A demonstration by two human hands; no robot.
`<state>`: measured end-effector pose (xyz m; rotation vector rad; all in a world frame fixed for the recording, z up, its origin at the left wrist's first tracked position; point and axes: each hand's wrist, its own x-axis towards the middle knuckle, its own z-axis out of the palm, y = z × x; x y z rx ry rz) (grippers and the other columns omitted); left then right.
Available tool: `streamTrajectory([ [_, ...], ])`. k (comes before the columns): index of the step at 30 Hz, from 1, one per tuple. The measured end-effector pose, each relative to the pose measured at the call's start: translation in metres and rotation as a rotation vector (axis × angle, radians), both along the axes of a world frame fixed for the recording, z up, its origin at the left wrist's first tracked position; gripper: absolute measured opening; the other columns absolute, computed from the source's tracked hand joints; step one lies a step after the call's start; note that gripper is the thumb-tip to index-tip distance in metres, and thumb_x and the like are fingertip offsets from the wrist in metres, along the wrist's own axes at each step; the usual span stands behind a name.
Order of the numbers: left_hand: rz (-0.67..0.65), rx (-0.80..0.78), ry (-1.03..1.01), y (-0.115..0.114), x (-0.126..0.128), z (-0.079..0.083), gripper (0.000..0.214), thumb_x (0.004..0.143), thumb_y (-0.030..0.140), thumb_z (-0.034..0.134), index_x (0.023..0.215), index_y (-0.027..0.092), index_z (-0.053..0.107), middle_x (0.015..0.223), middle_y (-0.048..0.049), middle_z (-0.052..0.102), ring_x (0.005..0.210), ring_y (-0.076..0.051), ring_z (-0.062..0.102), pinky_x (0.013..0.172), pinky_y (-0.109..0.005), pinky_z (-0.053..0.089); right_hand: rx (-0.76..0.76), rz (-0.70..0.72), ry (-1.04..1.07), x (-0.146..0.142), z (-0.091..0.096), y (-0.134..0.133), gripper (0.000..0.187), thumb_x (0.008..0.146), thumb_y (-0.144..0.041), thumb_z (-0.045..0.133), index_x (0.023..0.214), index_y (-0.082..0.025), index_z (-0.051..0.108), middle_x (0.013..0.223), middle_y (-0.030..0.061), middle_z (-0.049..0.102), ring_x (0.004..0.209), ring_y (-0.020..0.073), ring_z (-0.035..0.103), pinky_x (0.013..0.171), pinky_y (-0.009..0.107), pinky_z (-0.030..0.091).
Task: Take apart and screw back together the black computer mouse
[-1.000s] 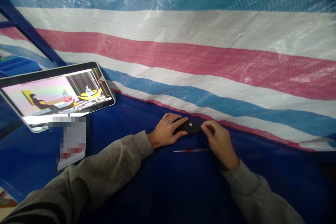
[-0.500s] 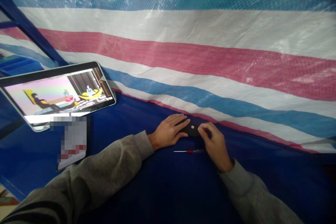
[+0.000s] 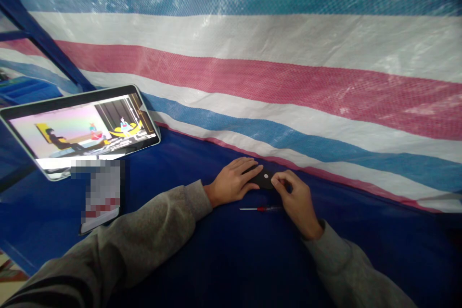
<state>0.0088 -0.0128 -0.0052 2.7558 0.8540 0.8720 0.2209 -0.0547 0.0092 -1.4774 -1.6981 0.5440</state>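
Note:
A flat, dark, rounded object with a small white spot on it lies on the dark blue surface. My left hand rests flat over its left part, fingers stretched out and hiding that side. At its right edge is my right hand, thumb and index finger pinched together; what is between the fingertips is too small to tell. A thin screwdriver with a red and dark handle lies in front of the dark object, its metal shaft pointing left and its handle end close to my right hand.
A tablet playing a cartoon picture leans at the left. In front of it stands a phone, partly blurred out. Striped plastic sheeting rises behind the blue surface. A blue frame bar runs along the far left.
Hardly anything differs. The whole view has shifted slightly, and both hands keep the same pose at the dark object.

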Motion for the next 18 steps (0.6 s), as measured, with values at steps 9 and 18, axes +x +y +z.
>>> streamTrajectory([
  [9,0.002,0.027,-0.028,0.0012,0.0007,-0.0020,0.048,0.097,0.045,0.046,0.134,0.015,0.050,0.130,-0.0139,0.058,0.126,-0.026,0.052,0.108,-0.046,0.044,-0.093,-0.036,0.108,-0.0015,0.0006,0.0004,0.018,0.081,-0.036,0.060,0.073,-0.020,0.061,0.065,-0.0018,0.052,0.061,0.0142,0.048,0.060,0.028,0.038],
  [18,-0.008,0.033,-0.037,0.0014,0.0012,-0.0012,0.045,0.098,0.044,0.046,0.131,0.016,0.054,0.128,-0.0130,0.060,0.126,-0.025,0.053,0.109,-0.046,0.044,-0.247,-0.044,0.357,-0.0017,0.0029,0.0045,0.022,0.072,-0.039,0.067,0.077,-0.019,0.064,0.060,-0.0037,0.047,0.051,0.0111,0.044,0.046,0.024,0.035],
])
